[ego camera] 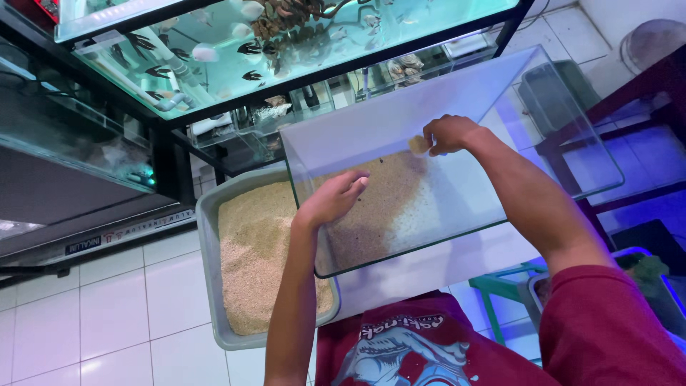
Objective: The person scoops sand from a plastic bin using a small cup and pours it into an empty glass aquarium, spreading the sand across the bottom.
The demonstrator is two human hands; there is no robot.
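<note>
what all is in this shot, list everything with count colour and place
glass tank: one, clear, centre, tilted, sand on its floor
sand: one patch, tan, inside the glass tank
tray: one, grey, on the floor at left, filled with tan sand
fish aquarium: one, lit blue-green, top, on a black rack
stool: one, green, lower right
floor tiles: many, white, lower left
left hand: one, open, inside the tank over the sand
right hand: one, grip closed on a pinch of sand
</note>
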